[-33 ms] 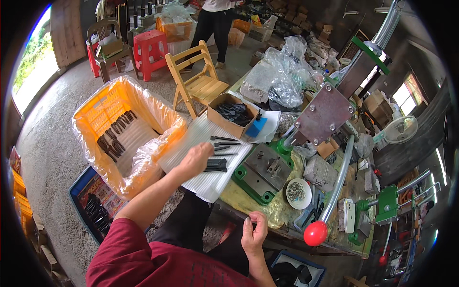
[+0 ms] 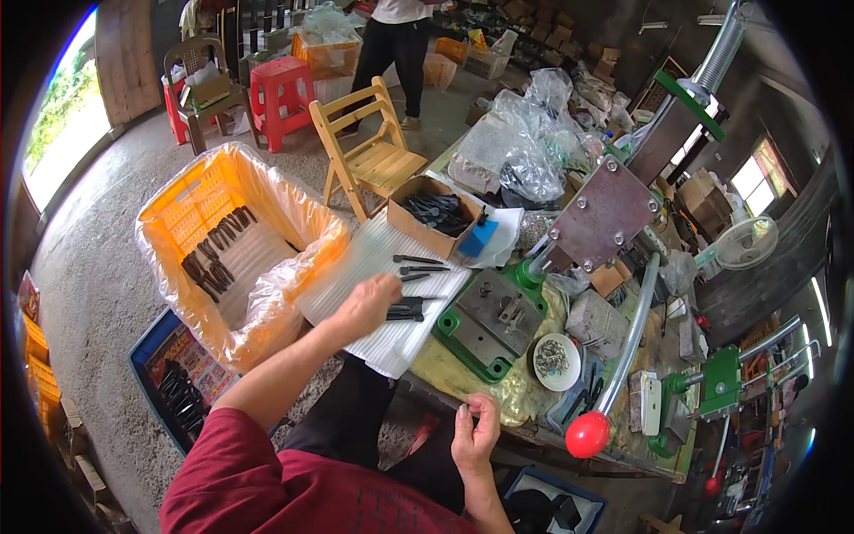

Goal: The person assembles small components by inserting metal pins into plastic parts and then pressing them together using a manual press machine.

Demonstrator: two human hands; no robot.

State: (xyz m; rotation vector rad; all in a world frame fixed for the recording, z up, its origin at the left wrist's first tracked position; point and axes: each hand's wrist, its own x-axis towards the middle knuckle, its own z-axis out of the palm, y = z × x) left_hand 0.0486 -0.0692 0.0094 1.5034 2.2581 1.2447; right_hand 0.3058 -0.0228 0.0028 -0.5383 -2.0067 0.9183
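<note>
My left hand (image 2: pixel 369 303) reaches out over a white corrugated sheet (image 2: pixel 356 267) on the bench. Its fingers curl onto a small stack of dark metal pieces (image 2: pixel 407 311). Three more dark pieces (image 2: pixel 418 265) lie loose on the sheet just beyond. My right hand (image 2: pixel 476 434) is at the bench's near edge, close to my body, with thumb and fingers pinched on a small grey metal part (image 2: pixel 463 409). To the right of the sheet stands a green hand press (image 2: pixel 494 325), and its lever ends in a red knob (image 2: pixel 587 434).
An orange crate (image 2: pixel 191 200) lined with clear plastic holds dark pieces to my left, with a blue crate (image 2: pixel 169 374) below it. A cardboard box (image 2: pixel 427 227) of dark parts, a white bowl (image 2: pixel 556 360), plastic bags and a wooden folding chair (image 2: pixel 374 160) surround the bench. A person (image 2: pixel 396 36) stands far back.
</note>
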